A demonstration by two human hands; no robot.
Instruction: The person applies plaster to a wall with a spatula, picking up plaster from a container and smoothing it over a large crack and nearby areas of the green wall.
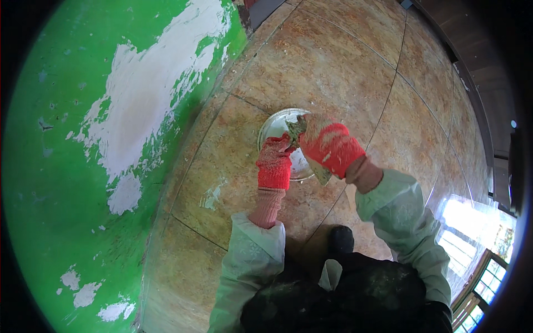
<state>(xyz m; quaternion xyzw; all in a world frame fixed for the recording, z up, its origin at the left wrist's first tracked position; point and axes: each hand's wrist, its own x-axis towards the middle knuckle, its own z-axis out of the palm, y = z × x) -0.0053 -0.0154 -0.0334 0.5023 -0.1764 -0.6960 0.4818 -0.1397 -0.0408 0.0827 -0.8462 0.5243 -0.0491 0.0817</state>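
Note:
Both my hands wear red work gloves dusted with white and meet over a round white pail (264, 133) on the floor. My right hand (333, 145) is closed round a putty knife, its triangular blade (320, 173) showing below the palm. My left hand (275, 161) is curled at the pail's near left side. Its fingers touch a rough, grey-green crusted piece (296, 129) between the two hands; whether that is a rag or a caked tool I cannot tell. White paste (277, 126) coats the pail's inside. The hands hide much of the pail.
A green wall (72, 166) with white filler patches (144, 100) rises on the left. Brown tiles (333, 50) cover the floor, with a white smear (213, 194) near the pail. My dark shoe (341, 238) stands close by. Bright window panes (483, 283) show at lower right.

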